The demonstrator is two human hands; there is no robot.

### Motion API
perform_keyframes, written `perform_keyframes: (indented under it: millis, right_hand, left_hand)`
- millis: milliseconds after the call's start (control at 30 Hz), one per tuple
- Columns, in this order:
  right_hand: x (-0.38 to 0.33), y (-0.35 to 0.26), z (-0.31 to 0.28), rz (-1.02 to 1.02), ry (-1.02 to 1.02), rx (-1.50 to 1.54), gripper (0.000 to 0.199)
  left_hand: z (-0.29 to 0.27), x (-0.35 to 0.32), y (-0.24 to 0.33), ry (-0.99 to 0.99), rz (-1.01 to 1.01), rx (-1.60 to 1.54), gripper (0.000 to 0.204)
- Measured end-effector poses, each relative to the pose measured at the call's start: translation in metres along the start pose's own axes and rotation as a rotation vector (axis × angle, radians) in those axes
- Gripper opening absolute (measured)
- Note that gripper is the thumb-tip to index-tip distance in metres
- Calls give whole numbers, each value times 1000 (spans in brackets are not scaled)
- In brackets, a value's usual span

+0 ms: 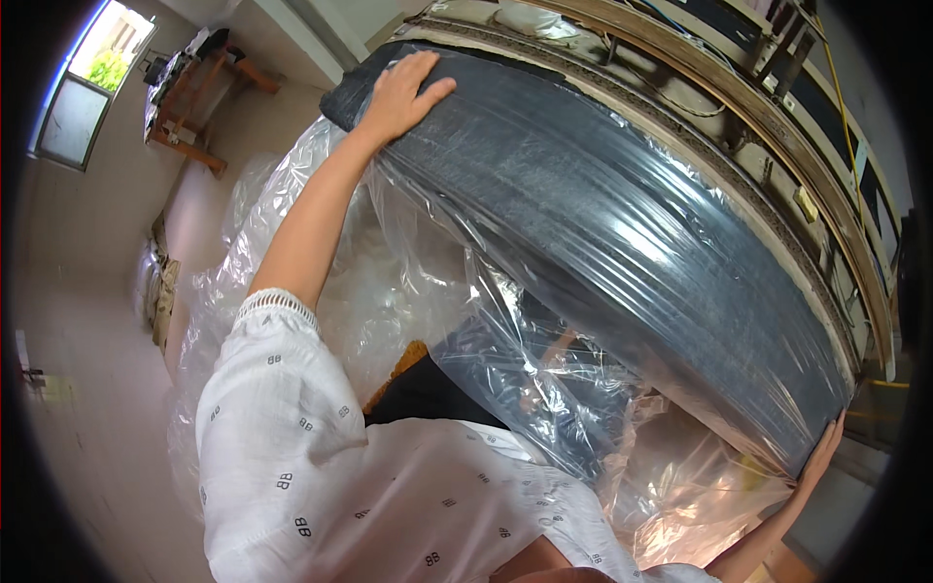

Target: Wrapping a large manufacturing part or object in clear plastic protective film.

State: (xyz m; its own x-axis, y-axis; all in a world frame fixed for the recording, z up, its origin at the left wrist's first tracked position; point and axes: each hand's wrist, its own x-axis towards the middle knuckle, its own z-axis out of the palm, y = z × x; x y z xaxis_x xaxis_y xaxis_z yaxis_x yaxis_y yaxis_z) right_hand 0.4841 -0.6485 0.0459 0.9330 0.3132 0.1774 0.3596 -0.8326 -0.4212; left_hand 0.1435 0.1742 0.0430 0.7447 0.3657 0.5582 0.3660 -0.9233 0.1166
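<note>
A dark grey fabric layer [544, 165] lies across the machine bed before me, covered by clear plastic film [632, 233] that shines and wrinkles. My left hand [403, 97] rests flat on its far left end, fingers stretched and thumb apart. At the right end, my right hand [822, 449] is laid along the edge with its fingers extended; part of its palm side is hidden. Loose clear plastic sheeting [408, 262] hangs down from the near edge in folds, over my lap and toward the floor. Neither hand visibly grips anything.
Behind the fabric runs a long machine frame [700, 87] with rails, wires and a yellow cable [836, 78]. A wooden table [199, 102] with things on it stands at the far left, near a window [92, 87]. A bundle [155, 291] lies by the left wall.
</note>
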Motion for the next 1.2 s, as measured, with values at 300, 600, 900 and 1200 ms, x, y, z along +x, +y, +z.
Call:
perform_keyframes:
  millis: [300, 600, 900, 1200]
  right_hand:
    - [21, 116, -28, 376, 11, 108, 45]
    - [-25, -340, 92, -677, -274, 139, 38]
    - [-10, -340, 127, -690, -210, -116, 47]
    - [11, -329, 140, -669, -189, -66, 45]
  left_hand:
    - [41, 34, 1, -165, -202, 189, 73]
    - [11, 24, -7, 637, -91, -148, 34]
    - [38, -212, -107, 280, -959, -200, 26]
    - [8, -273, -165, 119, -1005, -33, 28]
